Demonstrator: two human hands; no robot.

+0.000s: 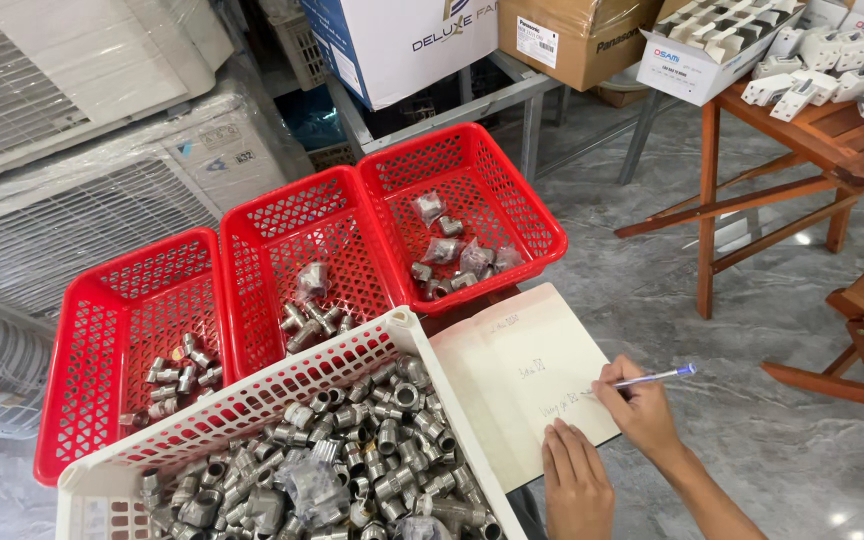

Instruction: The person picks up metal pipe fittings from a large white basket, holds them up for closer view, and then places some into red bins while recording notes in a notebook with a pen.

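Beyond the fingertips, up and to the left, sit the biggest things: a white basket point(252, 405) heaped with grey metal fittings point(352, 450), and past it three red baskets point(297, 215) in a row, each holding a smaller batch. Under the fingers lies the notebook point(527, 375), open on a pale page with a few handwritten lines. The left hand point(577, 485) rests flat on the page's lower edge, fingers straight and close together, holding nothing, only pinning the paper. The right hand point(642, 410) is closed around a blue pen point(657, 377), tip on the page's right edge just ahead of its fingers. To write cleanly, I judge the flat hand should press firmly while the pen keeps on the page, since the notebook overhangs its support.
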